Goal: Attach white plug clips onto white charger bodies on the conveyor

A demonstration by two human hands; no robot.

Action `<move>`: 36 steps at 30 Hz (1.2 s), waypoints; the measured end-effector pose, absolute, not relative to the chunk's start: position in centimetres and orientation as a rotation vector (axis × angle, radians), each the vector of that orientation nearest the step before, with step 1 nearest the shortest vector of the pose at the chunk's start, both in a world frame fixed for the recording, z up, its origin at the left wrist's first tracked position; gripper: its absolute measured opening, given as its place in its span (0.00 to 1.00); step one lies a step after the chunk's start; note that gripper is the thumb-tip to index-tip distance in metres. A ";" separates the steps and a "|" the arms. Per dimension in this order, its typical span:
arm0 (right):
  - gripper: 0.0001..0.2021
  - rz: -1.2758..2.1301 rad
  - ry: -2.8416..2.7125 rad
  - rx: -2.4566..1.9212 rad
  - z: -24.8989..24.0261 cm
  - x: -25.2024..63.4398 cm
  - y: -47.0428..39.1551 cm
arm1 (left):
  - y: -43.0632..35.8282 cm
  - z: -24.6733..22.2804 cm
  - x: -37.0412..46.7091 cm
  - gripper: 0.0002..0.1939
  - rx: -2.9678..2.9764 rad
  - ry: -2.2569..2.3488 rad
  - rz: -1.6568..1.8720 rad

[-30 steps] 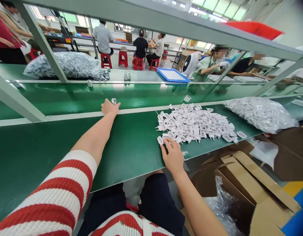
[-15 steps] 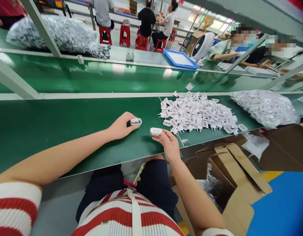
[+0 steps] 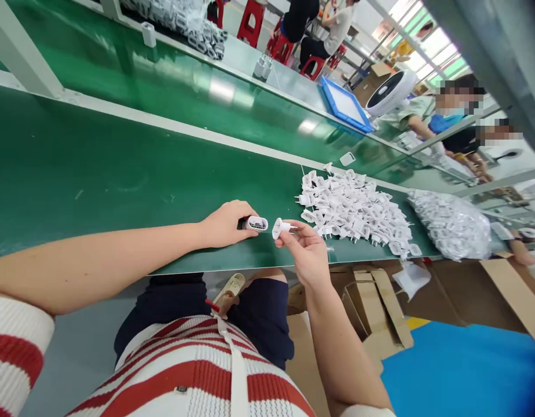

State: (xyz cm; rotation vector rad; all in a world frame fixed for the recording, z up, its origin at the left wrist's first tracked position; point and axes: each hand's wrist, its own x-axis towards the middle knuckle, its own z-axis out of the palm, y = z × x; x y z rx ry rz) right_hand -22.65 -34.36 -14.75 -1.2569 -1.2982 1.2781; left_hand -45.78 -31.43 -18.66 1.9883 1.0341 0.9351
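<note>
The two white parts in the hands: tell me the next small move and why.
Probably bring the plug piece in the right hand leftward into the open end of the white shell in the left hand. The two parts face each other, apart by a narrow gap, above the green table.

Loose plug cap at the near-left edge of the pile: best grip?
Judging by its pose, pinch the flat oval plate of the plug cap across its narrow sides, coming from the pile's open near-left edge. Its prongs appear to point left and neighbours crowd the far side. The right hand holds another cap by its prong side.
</note>
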 end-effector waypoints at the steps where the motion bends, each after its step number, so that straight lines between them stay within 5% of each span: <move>1: 0.17 1.254 -1.342 -1.263 -14.4 -22.7 -34.1 | -31.4 -18.7 -45.8 0.12 1.987 1.026 0.943; 9: 0.09 0.464 -2.213 -1.188 -12.1 -23.9 -32.0 | -31.1 -19.1 -45.8 0.11 2.013 1.023 0.949; 24: 0.10 -0.027 -2.614 -1.041 -11.9 -25.8 -32.1 | -31.3 -19.2 -45.7 0.07 2.014 1.005 0.990; 36: 0.09 -0.026 -2.586 -1.021 -11.6 -25.5 -31.9 | -31.4 -19.0 -45.6 0.06 2.022 1.046 0.961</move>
